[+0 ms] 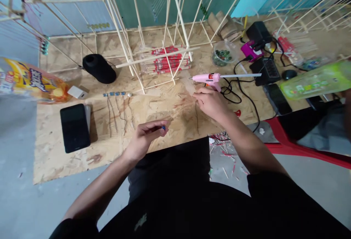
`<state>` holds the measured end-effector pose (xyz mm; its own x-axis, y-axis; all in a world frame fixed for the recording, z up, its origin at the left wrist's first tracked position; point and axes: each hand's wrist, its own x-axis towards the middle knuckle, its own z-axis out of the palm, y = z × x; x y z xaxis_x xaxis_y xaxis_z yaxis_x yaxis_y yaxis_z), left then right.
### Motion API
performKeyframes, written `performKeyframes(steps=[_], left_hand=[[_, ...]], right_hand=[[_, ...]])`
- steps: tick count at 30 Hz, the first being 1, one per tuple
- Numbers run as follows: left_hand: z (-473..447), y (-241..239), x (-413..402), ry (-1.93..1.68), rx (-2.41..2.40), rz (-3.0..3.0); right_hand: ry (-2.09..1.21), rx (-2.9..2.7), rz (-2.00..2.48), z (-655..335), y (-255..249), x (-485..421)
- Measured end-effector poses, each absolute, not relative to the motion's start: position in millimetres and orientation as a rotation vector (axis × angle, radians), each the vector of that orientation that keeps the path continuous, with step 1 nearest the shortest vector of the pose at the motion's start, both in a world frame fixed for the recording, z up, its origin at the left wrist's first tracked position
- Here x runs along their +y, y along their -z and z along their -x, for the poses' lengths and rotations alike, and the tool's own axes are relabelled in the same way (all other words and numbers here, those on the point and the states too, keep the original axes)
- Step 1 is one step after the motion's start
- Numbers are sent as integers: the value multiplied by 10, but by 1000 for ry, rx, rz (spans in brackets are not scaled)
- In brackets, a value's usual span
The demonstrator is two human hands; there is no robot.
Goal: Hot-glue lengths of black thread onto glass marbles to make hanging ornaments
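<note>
Between the thumb and fingers of my left hand [146,134] is a small blue marble [163,127], held above the table's front edge. My right hand [210,101] is closed in a pinch, with a thin brown string [197,120] running down from its fingertips. Just behind that hand lies a pink glue gun [212,78] with a clear glue stick [241,75] in its back; its nozzle points left. To the left of my left hand, several marbles [117,93] sit in a row, with strings [116,116] trailing toward me.
A wooden stick frame [179,15] rises over packs of red-wrapped chopsticks [167,60]. Behind the glue gun stands a tub of marbles [222,54]. Black cables [242,89] cross the right side. A phone [74,127], black pouch [99,68] and orange bag [33,79] are left.
</note>
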<state>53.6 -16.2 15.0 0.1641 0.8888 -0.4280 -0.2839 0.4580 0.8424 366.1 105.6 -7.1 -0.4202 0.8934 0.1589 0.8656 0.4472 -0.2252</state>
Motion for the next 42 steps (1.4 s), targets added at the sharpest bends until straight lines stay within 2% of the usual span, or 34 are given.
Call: performKeyframes(steps=[8,16,22,26,32,36,38,42], left_hand=[[-688,-43,-160,-1013,1030,-585],[-1006,-98,92,-1067,850,-1015],[-1329,-152,164,-966,711,-926],[-1279,-132,81,-947,831,-773],[-1133,-215,4,-975,929,-719],[-1046,-234,-28,-1013,963,-678],[-1001,-241,-49,-1020,972,-669],[-946,-290,-95,-977,943,-672]], right_hand=[[-88,-2479,1524,-3714,-32,967],[-400,-2344,1312,-3628,-520,697],[-476,-2334,1209,-3452,-804,508],[-485,-2323,1139,-3431,-809,471],[-707,-2120,1186,-3406,-650,461],[-417,-2103,1366,-3450,-534,480],[-372,-2107,1369,-3447,-494,460],[-886,-1978,1118,-3325,-445,346]])
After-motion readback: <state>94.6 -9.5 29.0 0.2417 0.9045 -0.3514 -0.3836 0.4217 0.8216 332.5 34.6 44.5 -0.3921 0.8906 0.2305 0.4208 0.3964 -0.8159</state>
